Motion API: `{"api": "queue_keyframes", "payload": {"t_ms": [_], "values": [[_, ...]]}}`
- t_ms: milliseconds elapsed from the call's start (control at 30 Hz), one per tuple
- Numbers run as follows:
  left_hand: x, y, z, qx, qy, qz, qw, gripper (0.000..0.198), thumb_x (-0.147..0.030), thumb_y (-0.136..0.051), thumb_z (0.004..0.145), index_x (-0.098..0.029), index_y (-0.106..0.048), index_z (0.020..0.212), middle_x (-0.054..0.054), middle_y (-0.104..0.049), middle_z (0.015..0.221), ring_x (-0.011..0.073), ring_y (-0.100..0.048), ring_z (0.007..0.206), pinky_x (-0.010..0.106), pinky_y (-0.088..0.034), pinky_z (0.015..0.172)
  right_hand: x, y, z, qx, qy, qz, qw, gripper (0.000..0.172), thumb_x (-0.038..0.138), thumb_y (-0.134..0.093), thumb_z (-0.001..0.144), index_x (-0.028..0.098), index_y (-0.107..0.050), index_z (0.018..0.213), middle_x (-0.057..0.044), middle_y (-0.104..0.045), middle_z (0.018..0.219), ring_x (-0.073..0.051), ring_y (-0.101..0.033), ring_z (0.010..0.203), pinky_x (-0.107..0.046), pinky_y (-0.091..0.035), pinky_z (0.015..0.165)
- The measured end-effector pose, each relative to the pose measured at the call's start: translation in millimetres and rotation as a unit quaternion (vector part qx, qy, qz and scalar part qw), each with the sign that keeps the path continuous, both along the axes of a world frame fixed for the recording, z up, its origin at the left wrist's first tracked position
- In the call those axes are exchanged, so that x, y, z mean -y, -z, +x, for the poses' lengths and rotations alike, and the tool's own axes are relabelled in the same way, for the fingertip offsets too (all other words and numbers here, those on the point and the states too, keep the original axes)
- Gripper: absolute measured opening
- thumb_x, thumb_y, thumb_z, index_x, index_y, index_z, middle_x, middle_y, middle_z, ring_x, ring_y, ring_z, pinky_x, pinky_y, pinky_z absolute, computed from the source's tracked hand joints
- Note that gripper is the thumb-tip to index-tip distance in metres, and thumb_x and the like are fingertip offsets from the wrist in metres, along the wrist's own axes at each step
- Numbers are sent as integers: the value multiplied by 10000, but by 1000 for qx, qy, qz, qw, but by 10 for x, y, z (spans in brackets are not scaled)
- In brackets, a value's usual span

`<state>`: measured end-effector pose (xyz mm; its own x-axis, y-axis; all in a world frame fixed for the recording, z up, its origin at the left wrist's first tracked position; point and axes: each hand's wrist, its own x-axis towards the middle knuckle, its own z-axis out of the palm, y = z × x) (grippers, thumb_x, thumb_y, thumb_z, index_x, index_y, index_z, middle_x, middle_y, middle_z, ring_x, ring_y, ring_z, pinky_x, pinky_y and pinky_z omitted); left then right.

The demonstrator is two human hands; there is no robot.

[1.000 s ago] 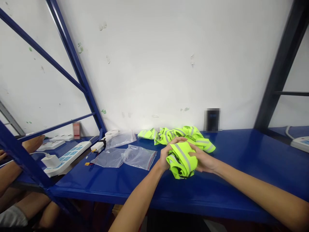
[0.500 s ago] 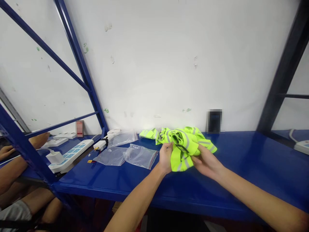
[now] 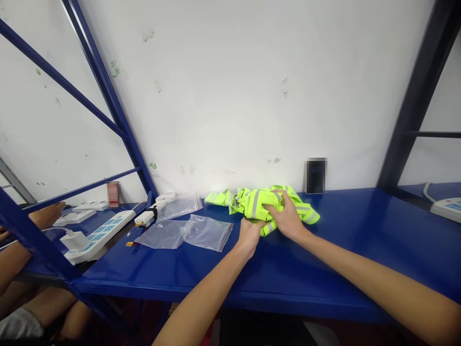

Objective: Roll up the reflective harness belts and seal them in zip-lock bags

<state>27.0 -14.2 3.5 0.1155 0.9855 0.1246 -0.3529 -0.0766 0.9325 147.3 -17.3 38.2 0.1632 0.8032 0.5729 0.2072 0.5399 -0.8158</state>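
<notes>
A fluorescent yellow-green reflective vest point(image 3: 260, 204) with silver-grey stripes is bunched into a rolled bundle between my two hands. My left hand point(image 3: 249, 236) is closed on its lower edge. On the bundle's right side my right hand point(image 3: 291, 220) grips the fabric, its thumb and fingers partly sunk into the folds. More fabric of the same colour point(image 3: 220, 198) lies behind and to both sides, against the wall; whether it is one piece with the bundle I cannot tell. A strip with a grey band hangs below the bundle.
Clear zip bags point(image 3: 207, 233) lie left on the blue table point(image 3: 309, 276). Beside them are a white battery-like block with wires point(image 3: 145, 217) and a small white fan point(image 3: 165, 197). A dark blurred object point(image 3: 316, 176) leans on the wall. Left are a power strip point(image 3: 104, 234), blue frame posts and another person's arm point(image 3: 16, 262).
The bundle has been turned over and pushed back towards the pile. My right hand has moved up from beneath it to its right side. The view has shifted slightly.
</notes>
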Motion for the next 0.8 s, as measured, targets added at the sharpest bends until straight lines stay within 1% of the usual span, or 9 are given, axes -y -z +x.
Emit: {"api": "queue_keyframes", "payload": {"t_ms": [100,167,300,400,467,567,633,700,800], "values": [[16,20,-19,1,-14,9,1000,327,-239,-795,570,-118,-681,851,72,-708,822,174,-630,684,271,-477,618,-9,13,73,77,17,30,996,344,290,-589,773,234,-477,1094,-37,-590,995,-222,-557,890,-343,-451,809],[26,8,-26,16,-4,0,1000,352,-246,-800,571,-115,-664,868,73,-702,816,160,-618,646,266,-474,584,-35,20,137,101,35,39,994,347,292,-580,784,239,-467,1108,-40,-585,1006,-223,-554,886,-339,-450,803],[28,-53,-20,56,23,-23,998,357,-248,-802,577,-109,-631,858,65,-671,792,134,-593,615,237,-453,522,-78,24,203,97,73,54,991,343,296,-569,796,236,-458,1115,-43,-579,1014,-218,-555,877,-325,-447,790],[47,-91,-32,97,45,-16,994,356,-226,-793,583,-111,-624,874,60,-656,842,129,-599,666,225,-461,544,-76,21,188,87,79,70,991,345,292,-564,803,229,-464,1127,-46,-575,1031,-218,-555,896,-330,-442,804],[75,-97,-56,102,83,-1,991,350,-228,-789,598,-109,-621,881,51,-644,849,114,-591,669,220,-465,571,-78,18,174,74,95,77,990,355,307,-584,790,228,-482,1120,-43,-583,1033,-219,-556,890,-341,-442,811],[116,-83,-93,33,155,32,987,419,-201,-801,584,-117,-608,947,17,-622,799,92,-555,613,216,-454,564,-111,23,163,27,124,73,989,335,340,-632,757,224,-527,1052,-26,-604,981,-222,-566,885,-357,-448,831],[130,-74,-106,-47,173,78,981,485,-169,-797,579,-132,-590,1016,8,-626,812,78,-521,573,215,-435,545,-136,39,151,-19,128,57,990,314,352,-645,753,221,-541,1019,-20,-613,952,-224,-577,897,-364,-456,849],[133,-74,-115,-133,146,143,970,469,-161,-764,626,-144,-581,1058,18,-647,860,82,-521,578,220,-430,562,-145,59,127,-64,120,36,990,308,363,-646,758,222,-545,1012,-19,-622,951,-226,-588,910,-367,-472,854],[124,-82,-138,-251,41,246,935,343,-188,-686,731,-169,-597,1062,45,-681,942,157,-611,759,251,-455,679,-115,64,74,-112,78,9,991,315,377,-637,771,244,-536,1038,-23,-644,984,-231,-611,940,-360,-511,830]]}}
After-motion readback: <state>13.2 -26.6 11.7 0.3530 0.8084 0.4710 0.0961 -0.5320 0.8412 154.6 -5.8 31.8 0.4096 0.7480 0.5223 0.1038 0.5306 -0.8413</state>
